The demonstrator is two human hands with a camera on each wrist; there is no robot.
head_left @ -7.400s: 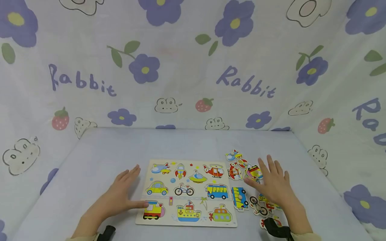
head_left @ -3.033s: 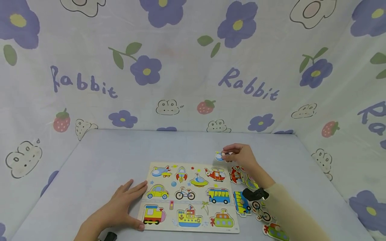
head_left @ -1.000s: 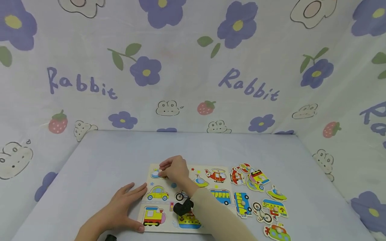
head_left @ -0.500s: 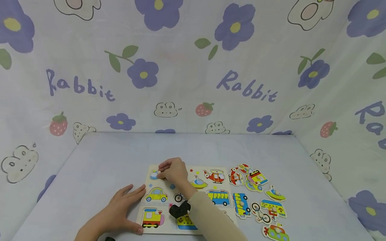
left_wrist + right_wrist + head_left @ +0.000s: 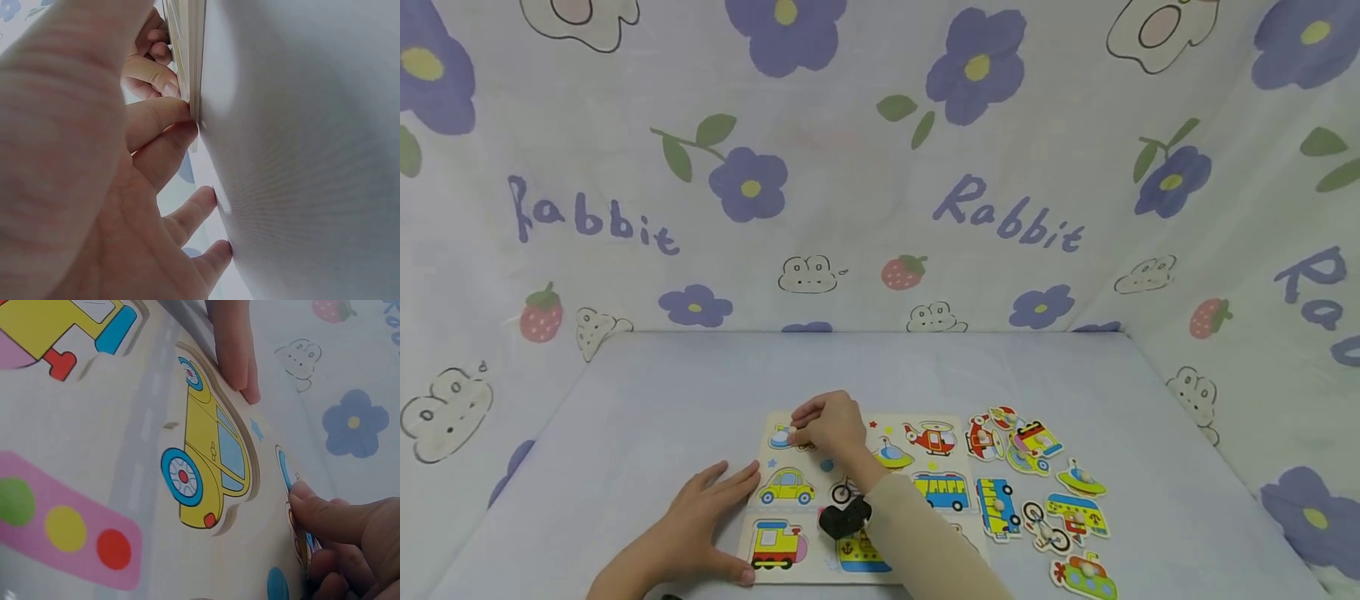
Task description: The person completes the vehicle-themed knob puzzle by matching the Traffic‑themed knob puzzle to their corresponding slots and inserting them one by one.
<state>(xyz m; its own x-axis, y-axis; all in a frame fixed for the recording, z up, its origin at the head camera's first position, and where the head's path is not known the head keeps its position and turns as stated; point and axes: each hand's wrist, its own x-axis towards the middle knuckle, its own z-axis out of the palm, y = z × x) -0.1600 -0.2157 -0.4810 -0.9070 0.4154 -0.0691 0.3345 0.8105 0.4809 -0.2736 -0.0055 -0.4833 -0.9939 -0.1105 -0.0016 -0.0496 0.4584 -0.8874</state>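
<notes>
My right hand (image 5: 835, 429) pinches an airplane puzzle piece (image 5: 781, 437) by its knob, at the airplane recess in the board's far left corner. In the right wrist view the airplane piece (image 5: 284, 469) stands close to the board face; whether it sits fully in the recess cannot be told. The wooden puzzle board (image 5: 820, 571) lies flat, its recesses printed with vehicles. Along the board's left edge my left hand (image 5: 688, 533) rests with fingers spread, fingertips and thumb touching the edge. The left wrist view shows these fingers (image 5: 165, 150) against the board's side.
Right of the board lie loose knobbed pieces: a bus (image 5: 997, 521), a bicycle (image 5: 1047, 537), a submarine (image 5: 1097, 587), a ship (image 5: 1090, 508), a flying saucer (image 5: 1081, 479), a helicopter (image 5: 981, 446) and an overlapping train (image 5: 1037, 437), car and rocket. A patterned cloth (image 5: 842, 167) hangs behind.
My right hand picked up the airplane piece from right of the board and carried it left to the airplane recess. My left hand came onto the board's edge. Little differs over the last second.
</notes>
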